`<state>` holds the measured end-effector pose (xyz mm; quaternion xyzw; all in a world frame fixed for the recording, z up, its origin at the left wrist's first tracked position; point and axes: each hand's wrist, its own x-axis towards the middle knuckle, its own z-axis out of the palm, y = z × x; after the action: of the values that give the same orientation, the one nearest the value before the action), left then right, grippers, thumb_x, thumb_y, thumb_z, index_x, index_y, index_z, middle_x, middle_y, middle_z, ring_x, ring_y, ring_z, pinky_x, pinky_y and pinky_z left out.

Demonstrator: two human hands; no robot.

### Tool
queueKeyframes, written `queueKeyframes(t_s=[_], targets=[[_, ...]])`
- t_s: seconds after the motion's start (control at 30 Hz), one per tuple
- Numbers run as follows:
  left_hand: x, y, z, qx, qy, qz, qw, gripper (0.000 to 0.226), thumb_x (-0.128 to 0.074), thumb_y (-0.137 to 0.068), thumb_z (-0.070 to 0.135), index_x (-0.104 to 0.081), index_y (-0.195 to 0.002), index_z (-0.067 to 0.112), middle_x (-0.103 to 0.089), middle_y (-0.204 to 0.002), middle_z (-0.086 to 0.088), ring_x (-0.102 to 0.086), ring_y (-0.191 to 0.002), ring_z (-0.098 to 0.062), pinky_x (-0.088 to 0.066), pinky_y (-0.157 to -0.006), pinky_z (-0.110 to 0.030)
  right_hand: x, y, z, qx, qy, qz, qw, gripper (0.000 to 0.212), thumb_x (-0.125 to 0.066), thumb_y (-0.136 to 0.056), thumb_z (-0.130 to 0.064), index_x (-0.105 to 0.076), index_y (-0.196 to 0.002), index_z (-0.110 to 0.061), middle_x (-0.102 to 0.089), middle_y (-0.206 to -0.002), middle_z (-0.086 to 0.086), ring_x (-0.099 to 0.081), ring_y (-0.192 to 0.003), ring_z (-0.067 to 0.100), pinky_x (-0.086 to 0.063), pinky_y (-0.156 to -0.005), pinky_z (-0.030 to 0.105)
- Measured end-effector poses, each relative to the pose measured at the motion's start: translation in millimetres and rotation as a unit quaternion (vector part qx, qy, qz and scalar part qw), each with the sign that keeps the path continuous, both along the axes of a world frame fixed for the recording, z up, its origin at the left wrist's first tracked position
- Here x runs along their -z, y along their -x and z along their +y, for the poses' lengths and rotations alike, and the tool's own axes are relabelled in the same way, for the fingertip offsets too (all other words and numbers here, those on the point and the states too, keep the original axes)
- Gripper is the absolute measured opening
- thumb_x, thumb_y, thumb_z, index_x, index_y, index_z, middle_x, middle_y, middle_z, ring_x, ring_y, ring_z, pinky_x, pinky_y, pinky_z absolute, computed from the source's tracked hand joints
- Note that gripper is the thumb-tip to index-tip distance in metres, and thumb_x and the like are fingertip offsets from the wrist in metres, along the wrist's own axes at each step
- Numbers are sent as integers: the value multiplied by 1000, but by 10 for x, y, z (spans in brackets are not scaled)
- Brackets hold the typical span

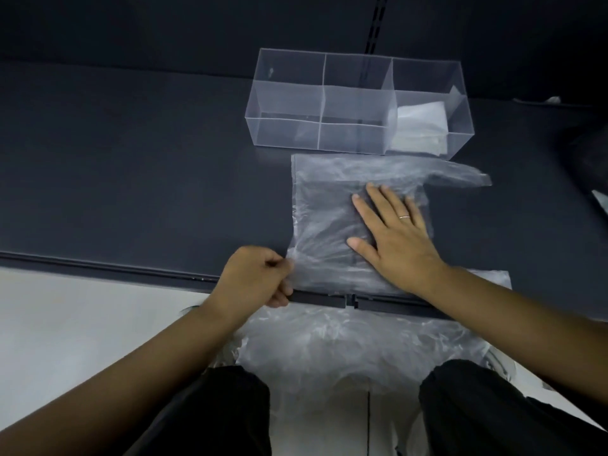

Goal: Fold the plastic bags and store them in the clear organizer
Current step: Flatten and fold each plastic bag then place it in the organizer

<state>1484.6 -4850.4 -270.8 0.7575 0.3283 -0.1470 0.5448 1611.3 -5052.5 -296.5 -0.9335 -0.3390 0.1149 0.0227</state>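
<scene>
Your left grip (260, 278) is curled, pinching the near left edge of the plastic bag (325, 205) at the front of the dark table (131, 159). The bag lies spread flat, just in front of the clear organizer (286, 139). Your right grip (398, 238) is open, fingers straight, pressing palm-down on the bag's right half. A folded bag (421, 125) sits in the organizer's rightmost compartment.

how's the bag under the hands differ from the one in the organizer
The translucent plastic bag lies spread flat on the dark table; the folded whitish bag is a compact bundle. The right hand presses and the left hand pinches the spread bag; the folded one sits untouched in the right compartment of the clear organizer. Both are thin plastic.
</scene>
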Motion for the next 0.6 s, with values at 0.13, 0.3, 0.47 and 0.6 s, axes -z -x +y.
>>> queueKeyframes(t_s=[0.13,0.3,0.47,0.6], targets=[[-57,92,144,-60,134,65,987,20,-59,-94,14,-67,-81,1,-70,-61,-13,-67,-50,-20,-49,-42,-20,84,-1,-174,35,8,-12,999,79,-3,-85,-69,-3,-153,-29,3,-162,-2,5,-148,17,5,-119,42],[-147,31,230,67,-82,41,994,26,-57,-94,21,-66,-74,8,-67,-56,-6,-64,-48,-19,-54,-51,-28,-15,37,-155,34,4,-11,999,82,-3,-83,-69,-2,-153,-27,5,-162,-1,7,-148,16,8,-119,41],[-36,-107,-118,197,-370,-245,874,45,-35,-100,35,-50,-135,11,-55,-135,-10,-48,-127,-25,-30,-109,-30,-97,209,35,-1,-78,-17,997,65,-17,-99,-54,-12,-153,-20,-4,-162,1,1,-148,16,11,-118,33],[319,-6,-33,361,-493,-106,784,76,-5,-93,62,-3,-151,12,-6,-160,-4,-1,-148,-19,-3,-120,-46,26,273,-132,27,-26,-15,999,72,-9,-93,-61,-5,-153,-21,3,-161,0,5,-148,16,7,-120,37]])
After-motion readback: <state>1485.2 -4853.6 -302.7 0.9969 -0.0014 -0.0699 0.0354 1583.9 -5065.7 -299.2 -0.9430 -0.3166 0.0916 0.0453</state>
